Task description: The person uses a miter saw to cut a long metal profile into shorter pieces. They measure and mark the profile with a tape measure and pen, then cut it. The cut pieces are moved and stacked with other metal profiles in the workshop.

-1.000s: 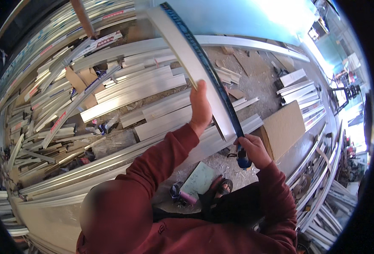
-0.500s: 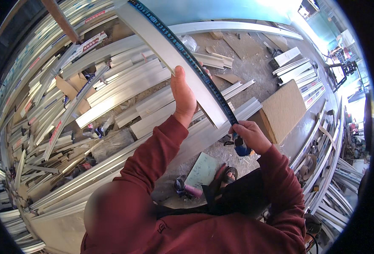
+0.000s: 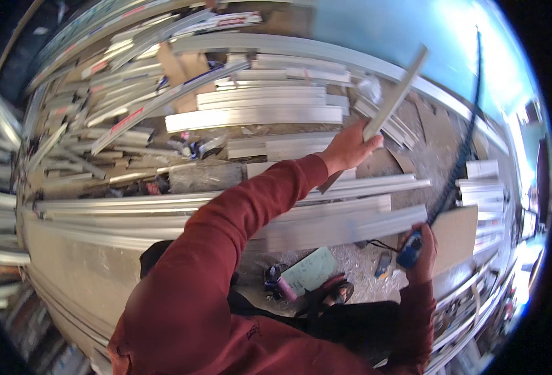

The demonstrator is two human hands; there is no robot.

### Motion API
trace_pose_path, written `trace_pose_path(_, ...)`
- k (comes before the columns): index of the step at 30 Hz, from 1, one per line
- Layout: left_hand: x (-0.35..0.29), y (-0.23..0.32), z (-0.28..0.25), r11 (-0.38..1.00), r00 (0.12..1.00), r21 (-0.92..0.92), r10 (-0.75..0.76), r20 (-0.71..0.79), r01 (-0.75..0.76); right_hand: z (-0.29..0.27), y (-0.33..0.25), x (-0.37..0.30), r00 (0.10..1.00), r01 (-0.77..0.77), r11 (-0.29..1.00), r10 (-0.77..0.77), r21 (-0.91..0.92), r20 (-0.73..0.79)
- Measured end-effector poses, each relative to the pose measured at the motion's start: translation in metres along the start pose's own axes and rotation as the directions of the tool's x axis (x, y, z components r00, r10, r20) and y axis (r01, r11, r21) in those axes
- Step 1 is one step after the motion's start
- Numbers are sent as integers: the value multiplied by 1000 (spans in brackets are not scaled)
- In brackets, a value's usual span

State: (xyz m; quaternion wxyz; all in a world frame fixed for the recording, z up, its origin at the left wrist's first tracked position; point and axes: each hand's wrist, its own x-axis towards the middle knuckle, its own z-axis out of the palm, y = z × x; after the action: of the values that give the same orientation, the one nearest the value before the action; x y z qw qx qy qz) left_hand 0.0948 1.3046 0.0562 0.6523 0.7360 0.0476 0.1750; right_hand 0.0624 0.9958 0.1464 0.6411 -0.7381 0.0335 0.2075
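My left hand (image 3: 353, 147) reaches out and is closed around a pale, flat metal bar (image 3: 398, 92), which now shows narrow side on, tilted up and to the right. Its lower end is partly hidden behind the hand. Lower right, my right hand (image 3: 423, 255) grips a blue tape measure (image 3: 408, 249) with a dark cord loop. From its case the dark tape blade (image 3: 460, 150) stands drawn out, curving upward past the bar and apart from it. The blade is blurred, so its markings cannot be read.
Long aluminium profiles (image 3: 270, 117) lie in rows and heaps ahead and to the left. On the right is a cardboard box (image 3: 456, 237) near more profiles (image 3: 481, 203). Near my feet lie a pale green sheet (image 3: 310, 270), a purple cylinder (image 3: 283, 289) and a small blue tool (image 3: 383, 265).
The bar, earlier broad side up with the tape blade along it, has turned and swung right. My right hand has moved right and down with the tape measure, and the blade has come away from the bar.
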Motion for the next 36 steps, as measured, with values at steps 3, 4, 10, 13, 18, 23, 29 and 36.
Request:
trace_pose_path(3, -6, -52, -42, 898, 998, 437, 42, 52, -61, -15, 8, 5, 998, -31, 996, 36, 88, -54)
trace_pose_path(4, -12, -47, -64, 884, 994, 468, -33, 108, -21, -20, 17, 5, 990, 45, 997, -52, -60, -134)
trace_pose_path(10, -80, -96, -186, 833, 970, 518, -85, -230, 195, -12, 32, 25, 997, -3, 998, -2, 62, 71)
trace_pose_path(13, -123, -120, -258, 712, 909, 607, -104, -405, 352, 2, 38, 27, 887, 454, 749, -330, -483, 322)
trace_pose_path(18, -183, -97, -371, 364, 907, 832, -123, -403, 419, 7, 54, 58, 993, 54, 923, -10, -382, 117)
trace_pose_path(23, -222, -98, -440, 136, 930, 921, -116, -350, 364, 28, 78, 65, 885, 447, 549, -386, -706, 260)
trace_pose_path(29, -238, -110, -508, 42, 930, 932, -94, -355, 360, 90, 48, 57, 953, -263, 948, 227, -178, -200)
trace_pose_path(36, -191, -125, -553, 52, 927, 926, -59, -371, 374, 127, 43, 44, 937, -279, 948, 232, -156, -262)
